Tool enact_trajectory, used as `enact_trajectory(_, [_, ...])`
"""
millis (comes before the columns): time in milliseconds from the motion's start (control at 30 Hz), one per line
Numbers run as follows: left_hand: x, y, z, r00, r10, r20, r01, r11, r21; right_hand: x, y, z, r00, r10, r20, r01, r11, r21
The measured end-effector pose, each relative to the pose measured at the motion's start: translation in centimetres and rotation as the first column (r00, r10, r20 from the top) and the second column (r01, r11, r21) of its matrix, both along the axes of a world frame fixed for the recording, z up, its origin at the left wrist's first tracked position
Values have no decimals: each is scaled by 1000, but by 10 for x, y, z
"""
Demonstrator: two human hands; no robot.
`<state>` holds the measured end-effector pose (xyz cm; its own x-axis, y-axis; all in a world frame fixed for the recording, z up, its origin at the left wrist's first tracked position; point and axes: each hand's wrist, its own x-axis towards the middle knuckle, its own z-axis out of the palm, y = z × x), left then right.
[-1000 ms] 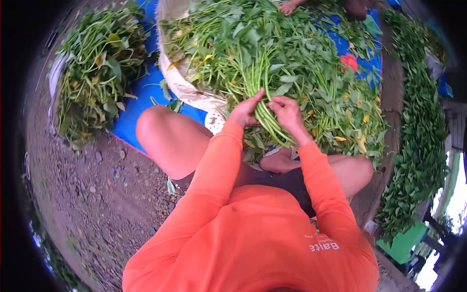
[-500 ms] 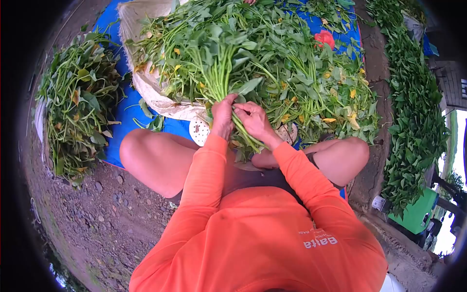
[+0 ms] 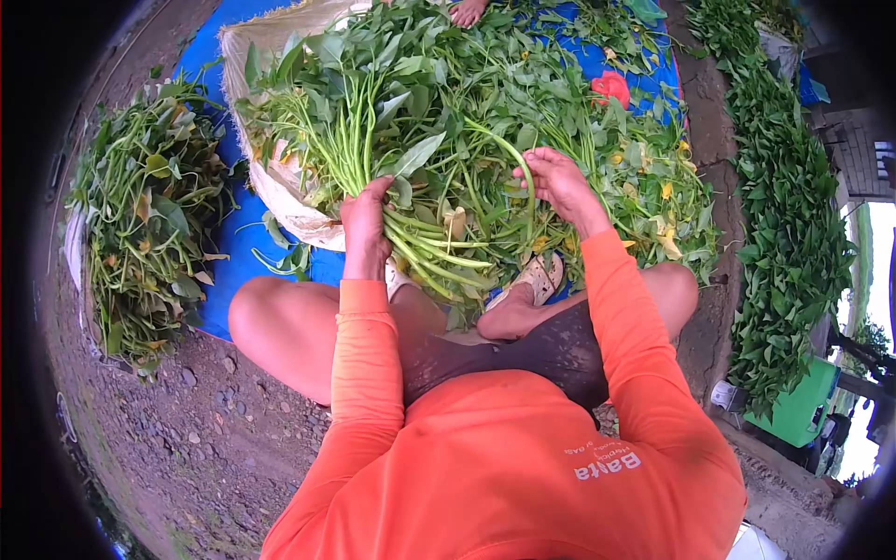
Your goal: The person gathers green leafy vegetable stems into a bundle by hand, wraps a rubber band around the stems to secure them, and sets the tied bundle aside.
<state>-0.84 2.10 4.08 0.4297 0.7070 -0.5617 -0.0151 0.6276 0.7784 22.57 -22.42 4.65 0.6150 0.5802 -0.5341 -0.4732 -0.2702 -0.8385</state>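
My left hand [image 3: 366, 224] is closed around a bunch of water spinach [image 3: 350, 135], its leafy tops fanning up and left and its cut stem ends pointing down to the right. Off to the right, my right hand [image 3: 558, 187] pinches a single curved water spinach stem [image 3: 509, 149] between thumb and fingers, apart from the bunch. Beneath both hands spreads a large heap of water spinach [image 3: 579, 140] with some yellowed leaves among it.
A second pile of greens [image 3: 149, 215] stands at the left, near a blue tarp [image 3: 245, 210]. A pale woven sack [image 3: 266, 37] lies under the heap's left side. Another person's foot [image 3: 469, 12] shows at the top. A red item [image 3: 611, 87] lies on the heap; dense greens [image 3: 784, 205] line the right.
My hands have moved apart. The left has carried the bunch to the left; the right has drawn away to the right with one stem. The other person's foot shows more fully.
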Motion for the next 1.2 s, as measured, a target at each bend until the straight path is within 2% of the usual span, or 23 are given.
enact_trajectory(167, [11,-9,3,999,-3,53,6,998,-64,6,-19,27,989,32,-143,-34,999,-10])
enact_trajectory(267, [9,-9,1,998,-45,38,47,998,-46,-8,-42,52,958,93,-270,3,943,334])
enact_trajectory(300, [8,-8,-2,997,-76,32,78,996,-44,-17,-48,71,959,89,-268,33,908,419])
enact_trajectory(400, [13,-16,-8,990,-143,16,144,987,-72,-42,-63,86,986,-41,-164,110,893,436])
enact_trajectory(433, [14,-20,-6,986,-168,14,168,982,-90,-48,-69,92,991,15,-131,49,878,476])
enact_trajectory(533, [19,-27,-7,975,-221,27,222,968,-118,-72,-75,115,994,-16,-106,67,870,489])
enact_trajectory(667, [25,-36,-14,949,-313,39,315,944,-94,-77,-78,124,981,-172,86,114,881,460])
enact_trajectory(733, [28,-41,-20,940,-334,72,340,931,-133,-76,-75,113,940,-221,260,127,933,336])
enact_trajectory(800, [34,-50,-17,925,-356,136,375,914,-158,-71,-67,105,866,-207,456,107,966,237])
enact_trajectory(933, [34,-62,-34,892,-403,203,445,859,-253,-73,-47,84,709,-140,691,119,990,79])
enact_trajectory(967, [36,-66,-43,883,-392,257,458,839,-294,-75,-38,78,696,-117,708,119,992,47])
enact_trajectory(1033, [37,-74,-58,850,-428,308,519,782,-347,-90,-16,58,797,-73,599,61,997,41])
enact_trajectory(1067, [36,-77,-71,835,-431,340,542,749,-381,-101,-7,46,844,-48,533,32,999,38])
enact_trajectory(1100, [32,-78,-82,818,-463,340,573,698,-428,-111,-4,19,913,54,404,-38,998,-47])
enact_trajectory(1133, [32,-83,-93,783,-424,456,613,652,-446,-119,2,5,953,149,262,-121,986,-118])
enact_trajectory(1167, [29,-92,-103,812,-357,461,567,668,-482,-129,1,-6,947,221,234,-165,958,-237])
enact_trajectory(1200, [28,-98,-104,836,-288,467,521,681,-514,-135,1,-16,940,216,265,-153,959,-238])
